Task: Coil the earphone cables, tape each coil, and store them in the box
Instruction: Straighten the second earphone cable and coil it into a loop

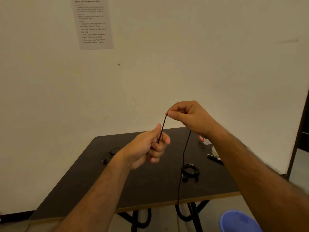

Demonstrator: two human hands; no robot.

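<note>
A black earphone cable (162,126) stretches between my two hands above the dark table (133,190). My left hand (148,148) grips its lower part in a fist, thumb up. My right hand (187,114), higher and to the right, pinches the cable's upper bend between thumb and forefinger. From there the rest of the cable (183,156) hangs down past the table's front edge. A coiled black earphone (190,172) lies on the table under my right arm. Another loose black earphone (108,155) lies at the table's left. No box is in view.
A black marker (214,159), a roll of tape (214,151) and a red-handled item (201,138) lie at the table's right, partly hidden by my right arm. A blue plastic tub (239,221) stands on the floor at the lower right. An instruction sheet (93,22) hangs on the wall.
</note>
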